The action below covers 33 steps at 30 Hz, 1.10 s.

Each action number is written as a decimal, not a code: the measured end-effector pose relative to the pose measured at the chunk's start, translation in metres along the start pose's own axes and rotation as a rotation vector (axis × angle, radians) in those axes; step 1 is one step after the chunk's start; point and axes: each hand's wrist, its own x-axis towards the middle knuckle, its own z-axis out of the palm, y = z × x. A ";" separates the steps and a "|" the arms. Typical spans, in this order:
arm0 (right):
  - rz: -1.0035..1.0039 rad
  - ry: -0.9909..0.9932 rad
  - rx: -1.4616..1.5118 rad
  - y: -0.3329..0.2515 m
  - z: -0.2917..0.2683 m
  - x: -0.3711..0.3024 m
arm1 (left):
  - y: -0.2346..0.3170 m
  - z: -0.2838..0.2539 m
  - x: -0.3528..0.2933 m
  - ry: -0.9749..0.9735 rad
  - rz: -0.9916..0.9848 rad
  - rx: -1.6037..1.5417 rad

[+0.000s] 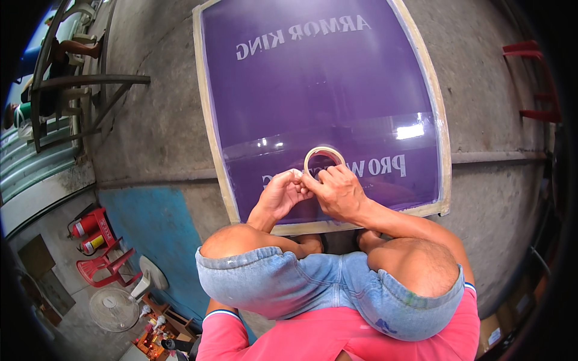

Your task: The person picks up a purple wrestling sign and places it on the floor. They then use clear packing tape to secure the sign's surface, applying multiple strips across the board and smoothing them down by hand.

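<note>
A roll of pale tape [326,148] stands on edge in my right hand [340,194], whose fingers are wrapped round its near side. Close beside the roll, my left hand [283,191] has thumb and forefinger pinched together, and the fingertips of both hands nearly meet. Whatever the left fingertips pinch is too small to make out. Beneath both hands lies a large screen-printing frame [208,114] with a shiny purple mesh [319,84]. Paler lettering shows reversed on the mesh, and tan tape or wood lines its border. My hands hide part of the near lettering.
My bent knees in denim shorts [289,277] are at the frame's near edge. Concrete floor [153,132] surrounds it. At left are a metal rack [90,80], fire extinguishers [85,225], a red chair [99,268] and a fan [114,308]. Another red chair [539,111] stands far right.
</note>
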 end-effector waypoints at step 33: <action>0.286 -0.464 0.671 0.093 -0.112 0.045 | 0.133 -0.102 -0.018 0.603 0.915 0.698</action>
